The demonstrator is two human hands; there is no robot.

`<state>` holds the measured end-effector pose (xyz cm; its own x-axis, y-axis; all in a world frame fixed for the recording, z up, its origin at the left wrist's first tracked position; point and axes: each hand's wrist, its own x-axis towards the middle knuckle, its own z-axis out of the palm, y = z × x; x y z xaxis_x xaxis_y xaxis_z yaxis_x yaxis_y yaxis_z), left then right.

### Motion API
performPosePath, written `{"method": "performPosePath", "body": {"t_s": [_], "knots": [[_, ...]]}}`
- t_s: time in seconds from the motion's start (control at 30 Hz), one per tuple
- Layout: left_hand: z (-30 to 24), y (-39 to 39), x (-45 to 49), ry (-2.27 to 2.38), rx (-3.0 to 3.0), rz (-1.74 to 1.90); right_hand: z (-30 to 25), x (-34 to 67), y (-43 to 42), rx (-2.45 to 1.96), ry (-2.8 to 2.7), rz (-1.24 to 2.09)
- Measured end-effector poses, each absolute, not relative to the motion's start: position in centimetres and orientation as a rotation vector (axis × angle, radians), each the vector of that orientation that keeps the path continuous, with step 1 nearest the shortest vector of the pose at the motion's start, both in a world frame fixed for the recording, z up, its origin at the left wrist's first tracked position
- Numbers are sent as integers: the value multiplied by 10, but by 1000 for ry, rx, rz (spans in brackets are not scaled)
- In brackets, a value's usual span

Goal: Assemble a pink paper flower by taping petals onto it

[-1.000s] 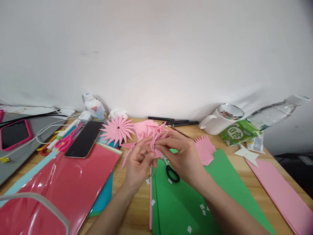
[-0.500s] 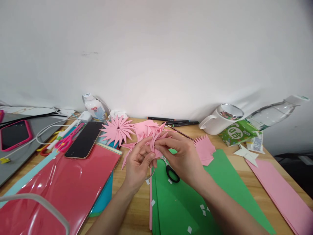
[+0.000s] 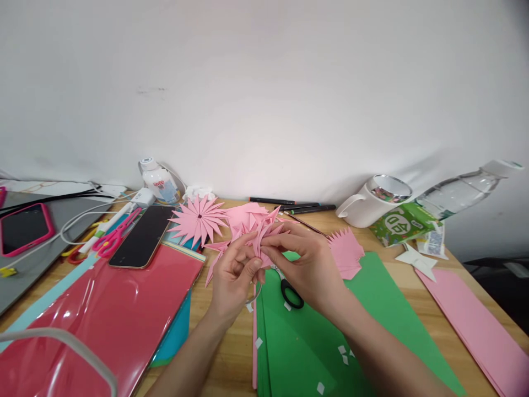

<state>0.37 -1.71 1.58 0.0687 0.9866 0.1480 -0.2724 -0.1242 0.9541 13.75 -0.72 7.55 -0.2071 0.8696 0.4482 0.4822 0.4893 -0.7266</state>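
Note:
Both my hands hold a pink paper flower [image 3: 263,234] with many pointed petals, raised above the table in the middle of the view. My left hand [image 3: 235,270] is closed around its lower left part, thumb and fingers pinching the folded paper. From the right, my right hand [image 3: 308,259] pinches a petal between thumb and forefinger. The flower's underside is hidden by my fingers. Beneath my right hand, scissors with a black handle [image 3: 291,294] lie on a stack of green paper [image 3: 314,342]. Behind my left hand rests a flat, star-like pink paper flower [image 3: 200,216].
A toothed pink paper piece [image 3: 347,253] lies right of my hands. Black pens [image 3: 309,209] lie near the wall. A white mug [image 3: 367,204] and plastic bottle [image 3: 460,190] stand back right. Left are a phone [image 3: 142,237], pink scissors [image 3: 118,234] and red paper [image 3: 119,309].

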Motion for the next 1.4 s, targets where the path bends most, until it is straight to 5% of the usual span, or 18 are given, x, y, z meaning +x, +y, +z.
{"method": "performPosePath", "body": {"t_s": [1.4], "knots": [[16,-17,4,874,1126,1357,77,135,-8,-1167,-1835,557]]}}
